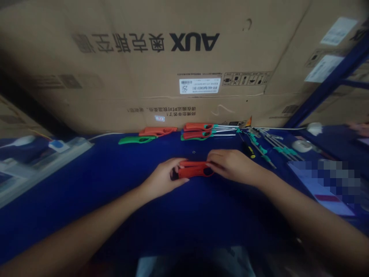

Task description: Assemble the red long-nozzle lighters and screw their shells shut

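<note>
My left hand [165, 177] grips the left end of a red plastic lighter casing [193, 170] over the blue table. At its right end, my right hand [230, 163] pinches the upper edge between thumb and fingers. The casing looks like two long parts lying side by side, with a dark trigger opening near the right end. Whether those parts are joined I cannot tell. Beyond my hands lie several long-nosed lighters [198, 134] with red or green handles and metal rods. To their left are an orange casing [160, 131] and a green casing [137, 140].
A large cardboard box [129, 84] stands behind the table [100, 169]. On the right lie several metal rods with green parts [284, 150], a black-and-yellow screwdriver [249, 149], and a white roll [301, 146]. Small metal bits [194, 152] lie beyond the casing. A pale rail [43, 165] runs along the left.
</note>
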The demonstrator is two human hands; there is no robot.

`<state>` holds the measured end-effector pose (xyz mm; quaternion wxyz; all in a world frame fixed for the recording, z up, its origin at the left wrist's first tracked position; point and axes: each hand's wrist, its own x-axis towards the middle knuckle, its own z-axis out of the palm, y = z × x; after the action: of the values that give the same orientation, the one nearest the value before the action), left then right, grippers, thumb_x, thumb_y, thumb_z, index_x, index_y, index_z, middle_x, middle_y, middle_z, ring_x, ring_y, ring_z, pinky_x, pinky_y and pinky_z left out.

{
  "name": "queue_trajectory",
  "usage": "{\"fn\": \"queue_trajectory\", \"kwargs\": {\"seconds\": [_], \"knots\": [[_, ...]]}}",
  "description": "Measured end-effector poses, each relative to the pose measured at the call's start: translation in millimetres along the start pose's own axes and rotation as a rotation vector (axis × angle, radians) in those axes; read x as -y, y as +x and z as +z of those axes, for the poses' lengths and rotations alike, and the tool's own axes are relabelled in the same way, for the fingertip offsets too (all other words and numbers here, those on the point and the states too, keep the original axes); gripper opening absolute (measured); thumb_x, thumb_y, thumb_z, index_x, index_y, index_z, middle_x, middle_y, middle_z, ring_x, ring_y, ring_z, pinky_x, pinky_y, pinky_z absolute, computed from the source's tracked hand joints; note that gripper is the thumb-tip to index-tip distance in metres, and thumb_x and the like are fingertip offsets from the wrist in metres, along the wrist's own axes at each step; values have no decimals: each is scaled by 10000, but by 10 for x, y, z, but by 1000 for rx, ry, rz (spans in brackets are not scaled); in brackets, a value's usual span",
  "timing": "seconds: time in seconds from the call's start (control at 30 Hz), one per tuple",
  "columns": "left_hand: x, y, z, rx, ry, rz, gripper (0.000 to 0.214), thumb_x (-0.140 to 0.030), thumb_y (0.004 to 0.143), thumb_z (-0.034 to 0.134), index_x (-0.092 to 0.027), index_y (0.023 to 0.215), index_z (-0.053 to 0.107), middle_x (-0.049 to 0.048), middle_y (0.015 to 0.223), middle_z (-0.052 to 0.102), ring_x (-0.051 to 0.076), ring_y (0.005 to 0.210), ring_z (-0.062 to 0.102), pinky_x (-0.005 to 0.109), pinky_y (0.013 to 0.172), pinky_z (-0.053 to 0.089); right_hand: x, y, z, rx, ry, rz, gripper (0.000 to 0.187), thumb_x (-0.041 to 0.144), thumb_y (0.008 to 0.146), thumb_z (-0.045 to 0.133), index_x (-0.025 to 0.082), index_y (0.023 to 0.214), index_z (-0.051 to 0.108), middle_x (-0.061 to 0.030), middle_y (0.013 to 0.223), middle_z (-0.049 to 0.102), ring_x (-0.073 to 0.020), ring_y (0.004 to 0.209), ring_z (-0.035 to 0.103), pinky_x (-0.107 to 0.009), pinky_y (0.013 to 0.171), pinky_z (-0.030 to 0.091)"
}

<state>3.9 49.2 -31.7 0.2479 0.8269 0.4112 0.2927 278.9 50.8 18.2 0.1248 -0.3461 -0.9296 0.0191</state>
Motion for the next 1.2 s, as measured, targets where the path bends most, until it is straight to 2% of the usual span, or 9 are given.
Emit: {"fn": "queue_trajectory", "kwargs": {"seconds": [0.13,0.27,0.4,0.63,0.73,0.8,0.97,1.07,1.2], "knots": [[3,-10,14,-29,16,7,363,-286,779,775,-182,1097,635,7,887,655,115,661,567,246,625,498,-36,-31,-146,-87,86,82,255,274,1023,455,162,983,681,-82,973,663,-175,855,626,-283,748,462],[-11,-2,-3,-10,-13,46,414,-216,822,707,-205,1229,632,14,923,648,108,676,554,246,638,492,-56,-38,-196,157,428,48,206,263,987,550,166,930,724,-42,885,687,-133,793,633,-244,731,461],[4,6,-3,-5,-27,51,352,-261,845,711,-204,1190,668,14,900,631,98,648,532,244,616,482,-27,-10,-89,357,518,107,162,290,935,641,164,906,738,-19,823,702,-118,704,623,-233,650,444],[11,0,11,-48,-75,29,354,-275,799,771,-190,1135,698,46,981,648,112,682,571,258,622,498,61,40,-33,298,471,178,122,219,849,734,161,790,644,33,682,574,-87,594,533,-202,561,393],[-66,-9,-9,-108,-48,75,309,-274,794,769,-202,1087,707,59,1059,655,144,787,610,277,669,513,93,23,-62,273,370,146,130,220,847,735,172,823,617,13,802,595,-96,656,537,-215,593,389],[-129,-23,-33,-135,11,154,228,-250,826,727,-210,1050,706,56,1064,671,182,922,629,334,822,516,107,1,-66,248,291,137,151,240,845,736,182,910,612,-13,939,602,-108,708,546,-232,628,397],[-222,-75,-67,32,89,302,294,-211,852,666,-230,1145,669,58,1131,672,221,1078,601,410,989,451,101,-37,-26,241,221,130,195,297,898,662,206,1058,593,-44,1073,579,-132,760,574,-262,686,417],[-210,-91,-55,147,162,291,377,-182,852,627,-252,1223,636,52,1193,663,231,1109,599,436,1007,430,92,-41,-6,256,205,116,76,252,924,600,205,983,606,-28,992,596,-133,761,576,-257,668,395],[-156,-70,-31,135,156,219,358,-139,871,558,-262,1196,648,43,1176,683,228,1097,617,447,1007,435,100,-42,-2,242,179,89,25,198,912,574,201,921,597,-15,953,605,-114,701,547,-252,617,352]]}}
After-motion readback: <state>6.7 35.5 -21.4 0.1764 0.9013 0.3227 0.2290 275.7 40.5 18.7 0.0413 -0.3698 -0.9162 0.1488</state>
